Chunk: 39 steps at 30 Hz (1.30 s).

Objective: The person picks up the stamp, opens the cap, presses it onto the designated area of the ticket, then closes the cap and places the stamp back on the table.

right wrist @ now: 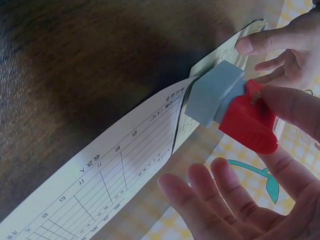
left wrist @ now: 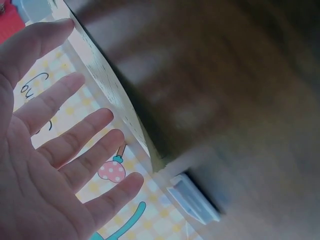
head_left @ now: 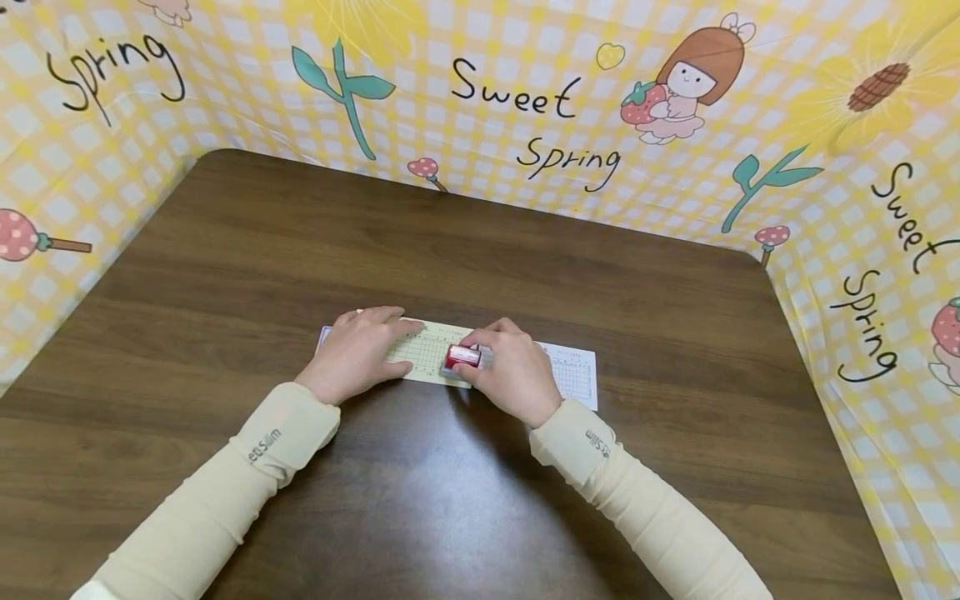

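My right hand (head_left: 519, 371) pinches a stamp (head_left: 462, 357) between thumb and index finger. In the right wrist view its red handle (right wrist: 245, 125) sits above a grey block base, low over the slips. The other fingers of that hand extend free. Beneath the stamp lies a pale yellow printed slip (head_left: 429, 350) with a ruled grid. My left hand (head_left: 356, 350) rests on the slip's left part, fingers spread and fairly straight. To the right, partly under my right hand, a white slip with a printed table (head_left: 574, 375) runs out.
A small pale blue-white flat piece (left wrist: 194, 199) lies beyond the slip's left end, mostly hidden by my left hand in the head view. The brown wooden table (head_left: 360, 225) is enclosed by a yellow checked cloth (head_left: 480, 142) at the back and sides.
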### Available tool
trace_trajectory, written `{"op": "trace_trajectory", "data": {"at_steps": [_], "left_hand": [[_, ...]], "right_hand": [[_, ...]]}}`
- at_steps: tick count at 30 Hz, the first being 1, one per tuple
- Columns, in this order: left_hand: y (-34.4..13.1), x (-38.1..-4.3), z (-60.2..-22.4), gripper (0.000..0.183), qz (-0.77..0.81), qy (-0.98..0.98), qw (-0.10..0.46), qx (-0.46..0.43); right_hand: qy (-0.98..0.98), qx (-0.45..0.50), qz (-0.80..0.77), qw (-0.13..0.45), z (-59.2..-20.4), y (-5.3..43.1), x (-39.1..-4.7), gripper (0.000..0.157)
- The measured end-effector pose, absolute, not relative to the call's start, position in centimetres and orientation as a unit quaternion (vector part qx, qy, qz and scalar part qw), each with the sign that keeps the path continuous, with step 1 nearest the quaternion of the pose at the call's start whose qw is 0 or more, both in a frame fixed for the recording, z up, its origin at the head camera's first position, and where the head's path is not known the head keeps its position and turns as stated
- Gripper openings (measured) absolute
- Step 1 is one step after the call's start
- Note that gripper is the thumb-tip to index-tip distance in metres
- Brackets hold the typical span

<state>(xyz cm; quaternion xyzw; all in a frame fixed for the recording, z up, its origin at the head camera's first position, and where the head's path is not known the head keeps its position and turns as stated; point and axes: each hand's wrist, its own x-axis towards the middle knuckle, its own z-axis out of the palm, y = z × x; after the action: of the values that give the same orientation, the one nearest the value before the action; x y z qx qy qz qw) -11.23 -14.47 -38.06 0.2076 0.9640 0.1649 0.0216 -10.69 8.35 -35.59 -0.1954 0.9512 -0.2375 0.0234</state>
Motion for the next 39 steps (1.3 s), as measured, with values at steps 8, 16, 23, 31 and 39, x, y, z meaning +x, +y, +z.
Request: {"op": "trace_trajectory", "data": {"at_steps": [8, 16, 23, 31, 39], "left_hand": [[-14.43, -11.25, -38.14, 0.051, 0.166, 0.964, 0.028, 0.205], [-14.43, -11.2, -38.15, 0.051, 0.167, 0.964, 0.031, 0.203], [-14.39, -11.23, -38.16, 0.051, 0.169, 0.964, 0.03, 0.203], [-14.33, -11.25, -38.12, 0.052, 0.169, 0.964, 0.031, 0.202], [-14.29, -11.19, -38.13, 0.051, 0.166, 0.964, 0.026, 0.205]], "right_hand": [[0.954, -0.202, -0.219, 0.021, -35.77, 8.31, -10.77, 0.029], [0.953, -0.209, -0.221, 0.017, -35.91, 8.31, -10.76, 0.027], [0.951, -0.211, -0.225, 0.017, -35.88, 8.34, -10.77, 0.027], [0.951, -0.214, -0.223, 0.017, -35.95, 8.36, -10.8, 0.027], [0.953, -0.214, -0.211, 0.021, -35.82, 8.24, -10.84, 0.028]]}}
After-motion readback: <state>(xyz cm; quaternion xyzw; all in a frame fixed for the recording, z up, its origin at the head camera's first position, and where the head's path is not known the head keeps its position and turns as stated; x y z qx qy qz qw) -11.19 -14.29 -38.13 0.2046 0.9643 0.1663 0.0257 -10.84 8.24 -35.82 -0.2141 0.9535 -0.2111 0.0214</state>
